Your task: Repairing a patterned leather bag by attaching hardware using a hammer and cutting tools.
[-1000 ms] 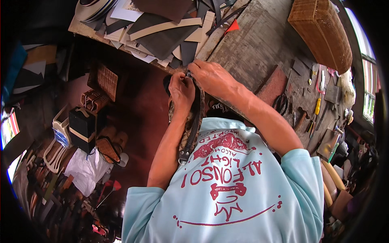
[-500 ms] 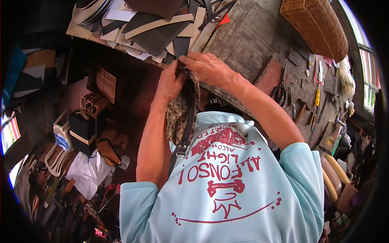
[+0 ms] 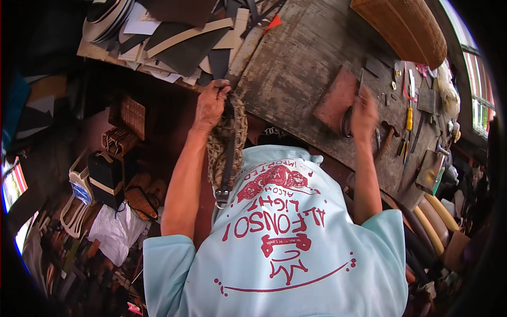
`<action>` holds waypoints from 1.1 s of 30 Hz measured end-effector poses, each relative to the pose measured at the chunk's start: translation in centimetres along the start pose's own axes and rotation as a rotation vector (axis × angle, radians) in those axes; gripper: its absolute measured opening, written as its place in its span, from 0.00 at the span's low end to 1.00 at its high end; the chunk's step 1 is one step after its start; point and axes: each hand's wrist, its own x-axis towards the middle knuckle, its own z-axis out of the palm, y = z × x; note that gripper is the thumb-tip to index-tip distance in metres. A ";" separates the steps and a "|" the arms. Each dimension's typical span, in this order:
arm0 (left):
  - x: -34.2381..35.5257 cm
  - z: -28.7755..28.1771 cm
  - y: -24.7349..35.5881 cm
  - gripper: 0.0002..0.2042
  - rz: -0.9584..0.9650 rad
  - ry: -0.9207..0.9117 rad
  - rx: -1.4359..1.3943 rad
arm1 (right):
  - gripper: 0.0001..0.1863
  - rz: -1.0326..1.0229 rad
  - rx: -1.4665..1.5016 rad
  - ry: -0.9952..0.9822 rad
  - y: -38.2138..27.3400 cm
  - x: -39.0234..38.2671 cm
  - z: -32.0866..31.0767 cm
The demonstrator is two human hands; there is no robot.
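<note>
My left hand [image 3: 211, 108] is closed on the upper end of a bag [image 3: 214, 156] with a brown-and-tan scale pattern. A dark strap [image 3: 228, 158] with a metal ring at its lower end hangs down the bag's side, in front of my shirt. My right hand [image 3: 364, 119], smeared by motion, is over a pair of scissors [image 3: 346, 122] on the workbench. One black handle loop shows beside the hand and the blade points away past the fingertips. Whether the fingers grip the scissors cannot be made out.
A reddish slab [image 3: 335, 100] lies on the wooden bench [image 3: 296, 68]. To its right are a hammer [image 3: 388, 140], a yellow-handled screwdriver [image 3: 409, 119] and other tools. Leather scraps [image 3: 185, 45] cover the far left bench. A woven brown case [image 3: 404, 29] stands at the far right.
My right hand has left the top of the bag and moved right to the scissors. The left hand keeps the bag. The whole view has shifted slightly.
</note>
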 end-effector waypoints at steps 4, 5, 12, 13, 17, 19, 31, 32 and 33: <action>-0.8 -0.4 -1.2 0.09 -0.204 -0.028 -0.196 | 0.23 0.109 -0.680 0.169 16.8 -7.3 -9.4; -1.4 -1.1 -2.2 0.08 -0.068 -0.002 -0.057 | 0.25 0.261 -0.695 0.174 17.4 -8.4 -9.3; -0.8 -1.1 -2.4 0.08 -0.086 0.016 0.010 | 0.23 0.488 -0.375 0.121 18.2 -9.4 -9.3; -0.3 -0.6 -1.8 0.07 -0.078 0.031 0.068 | 0.21 0.516 -0.412 0.161 18.0 -9.3 -9.5; -0.1 0.3 -1.1 0.05 0.049 0.062 0.046 | 0.19 0.456 -0.627 0.140 18.3 -7.0 -11.4; -0.4 0.5 -1.1 0.05 0.036 0.071 0.040 | 0.22 0.393 -0.446 0.113 12.5 -4.8 -11.1; -1.5 0.7 -1.5 0.11 0.359 0.185 0.176 | 0.24 -0.532 0.276 -0.427 -23.5 -3.2 0.2; -1.6 0.5 -1.5 0.11 0.360 0.146 0.178 | 0.24 -0.550 0.279 -0.434 -24.0 -3.4 0.2; -1.6 0.5 -1.6 0.12 0.364 0.104 0.177 | 0.27 -0.609 0.341 -0.347 -24.5 -3.5 0.1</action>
